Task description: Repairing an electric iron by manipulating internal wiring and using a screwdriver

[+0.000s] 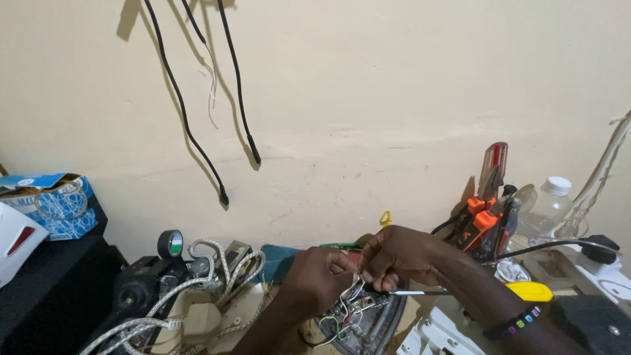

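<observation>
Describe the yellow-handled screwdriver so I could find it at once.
Start at the cream wall and drop to the cluttered bench, where the person's right hand pinches small wires. Just below that hand lies the screwdriver, its thin metal shaft running right to a fat yellow handle. The tools standing behind it have red or orange grips; it alone lies flat and yellow.

Cream plaster wall (394, 85), faint cracks; black cables (190, 131) hanging; dark shelf (46, 263) at left.
</observation>
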